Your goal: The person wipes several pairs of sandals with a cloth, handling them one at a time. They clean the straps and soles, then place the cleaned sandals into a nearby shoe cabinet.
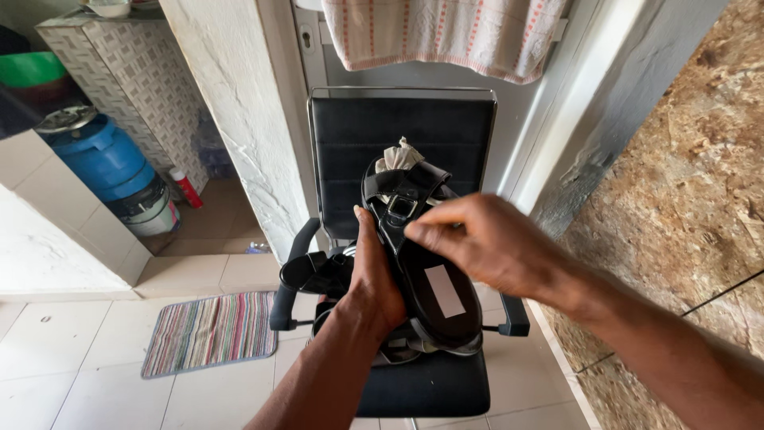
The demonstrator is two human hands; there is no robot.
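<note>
The left hand [374, 275] grips a black sandal [422, 255] from the side, held up over a black chair [402, 131]. The right hand [485, 243] pinches its strap near the buckle. Crumpled paper [398, 155] is stuffed in the toe. More dark footwear [318, 275] lies on the seat. A striped mat [211, 330] lies on the floor, a blue gas cylinder [107, 159] beyond, a towel [446, 32] above.

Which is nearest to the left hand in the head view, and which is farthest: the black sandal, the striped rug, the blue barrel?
1. Black sandal: gripped in the left hand.
2. Striped rug: on the floor, to the left.
3. Blue barrel: far upper left.
</note>
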